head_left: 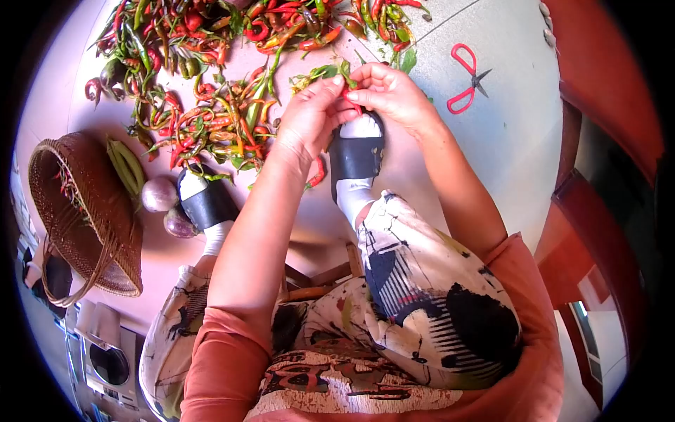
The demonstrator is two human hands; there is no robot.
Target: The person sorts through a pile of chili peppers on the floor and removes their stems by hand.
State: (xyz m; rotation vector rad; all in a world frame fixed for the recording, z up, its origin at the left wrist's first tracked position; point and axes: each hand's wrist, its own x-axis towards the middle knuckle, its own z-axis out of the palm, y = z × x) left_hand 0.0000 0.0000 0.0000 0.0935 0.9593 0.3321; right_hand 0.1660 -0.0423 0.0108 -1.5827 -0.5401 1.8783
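My left hand (313, 112) and my right hand (390, 97) meet above my dark slipper (355, 156), with their fingers closed in pinches. Between the fingertips is a red chili pepper (349, 97), partly hidden by them. A leafy green sprig (327, 72) shows just beyond my left fingers; whether it is held or lies on the floor, I cannot tell. Left of my left hand lies a heap of red and green chili peppers (225, 126). One loose red pepper (318, 174) rests on the floor beside the slipper.
Red-handled scissors (469, 79) lie spread on the floor at the right. More chili peppers (295, 24) are heaped farther off. A wicker basket (116, 232) stands tilted at the left, near two purple-white round vegetables (160, 194) and long green vegetables (125, 165).
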